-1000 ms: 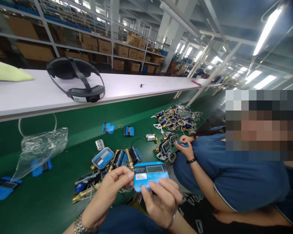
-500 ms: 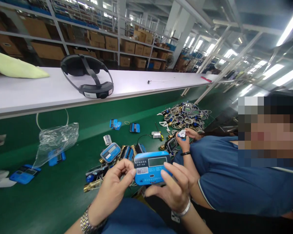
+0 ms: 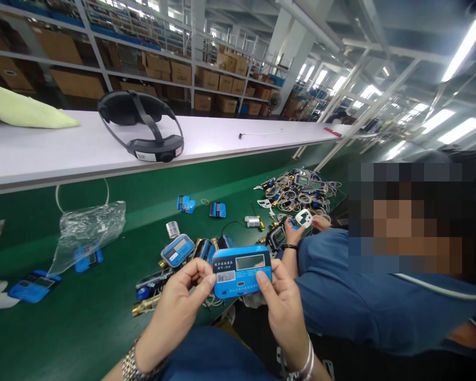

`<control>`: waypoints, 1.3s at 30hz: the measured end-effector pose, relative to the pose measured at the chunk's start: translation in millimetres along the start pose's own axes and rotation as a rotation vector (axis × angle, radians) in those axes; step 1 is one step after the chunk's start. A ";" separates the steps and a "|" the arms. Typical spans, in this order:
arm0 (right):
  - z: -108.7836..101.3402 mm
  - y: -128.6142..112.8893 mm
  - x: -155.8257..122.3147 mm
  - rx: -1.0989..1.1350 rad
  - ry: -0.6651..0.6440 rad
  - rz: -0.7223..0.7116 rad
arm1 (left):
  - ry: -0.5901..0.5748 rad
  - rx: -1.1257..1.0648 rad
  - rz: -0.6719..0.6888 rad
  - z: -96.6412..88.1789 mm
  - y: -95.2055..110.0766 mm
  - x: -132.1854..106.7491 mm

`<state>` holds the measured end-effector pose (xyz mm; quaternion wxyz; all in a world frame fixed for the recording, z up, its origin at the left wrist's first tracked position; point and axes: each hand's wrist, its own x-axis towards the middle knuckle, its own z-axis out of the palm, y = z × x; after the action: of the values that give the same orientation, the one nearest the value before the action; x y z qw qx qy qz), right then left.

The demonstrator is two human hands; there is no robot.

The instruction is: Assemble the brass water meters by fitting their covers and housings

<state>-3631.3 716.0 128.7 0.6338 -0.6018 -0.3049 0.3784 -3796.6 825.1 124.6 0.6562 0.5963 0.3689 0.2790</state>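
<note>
I hold a blue meter faceplate (image 3: pixel 241 271) with a small display window in both hands, face up, low in the middle of the view. My left hand (image 3: pixel 180 299) pinches its left edge near the white label. My right hand (image 3: pixel 282 307) grips its right edge, thumb on the front. Just beyond it, several blue meters with brass fittings (image 3: pixel 178 250) lie on the green belt (image 3: pixel 103 317).
A co-worker in a blue shirt (image 3: pixel 365 312) leans in at the right; that person's hands (image 3: pixel 291 233) hold a white part by a heap of wired meters (image 3: pixel 301 190). A black headset (image 3: pixel 143 124) rests on the white shelf (image 3: pixel 43 153). A plastic bag (image 3: pixel 87 230) and blue covers (image 3: pixel 34 286) lie left.
I have drawn the faceplate slightly lower and squared it to my view; my right hand shifted to its right edge. The co-worker lifted a white part and leaned closer.
</note>
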 end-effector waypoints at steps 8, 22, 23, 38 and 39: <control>-2.7 10.2 1.2 -0.058 0.026 -0.012 | -0.026 -0.039 -0.007 2.7 -7.0 5.6; -10.5 46.5 4.9 -0.268 0.071 0.049 | -0.050 -0.066 0.010 2.8 -39.6 5.1; -14.2 55.5 5.2 -0.326 0.079 0.065 | -0.024 -0.041 0.022 2.7 -45.6 3.8; -56.5 150.6 -30.4 -0.537 0.051 0.260 | 0.659 0.216 -0.616 -178.2 -240.2 -2.5; -55.1 149.9 -31.7 -0.559 0.024 0.256 | 0.624 0.199 -0.659 -186.6 -245.4 6.5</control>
<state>-3618.5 658.2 -23.0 0.3944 -0.7909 -0.3112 0.3493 -3963.3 905.3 -122.1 0.5071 0.3946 0.7436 0.1850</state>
